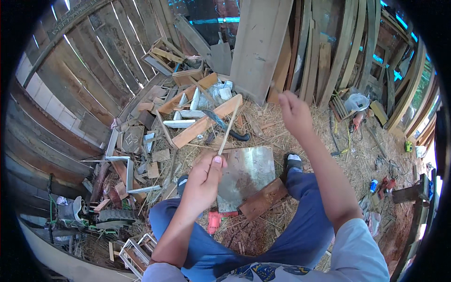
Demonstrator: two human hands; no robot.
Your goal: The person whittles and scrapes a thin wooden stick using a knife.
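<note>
My left hand [206, 175] is closed around the lower end of a thin, pale wooden stick [230, 128], which slants up and away from me. Up and to the right, my right hand [296, 115] is raised with its fingers curled shut; what it holds, if anything, is too small to make out. Below both hands a worn square board [253, 164] lies on the ground between my feet. A reddish-brown piece of wood [264, 199] rests against its near right corner. Beside that, partly under my left leg, is a red power tool [214, 222].
Ahead lie an orange-brown plank [206, 123] and a dark curved-ended tool [235, 134] amid wood scraps. Tall boards [260, 47] lean at the back. A blue can [373, 185] stands at right. White frames [136, 251] and a wheel [116, 215] are at left. Straw and shavings cover the floor.
</note>
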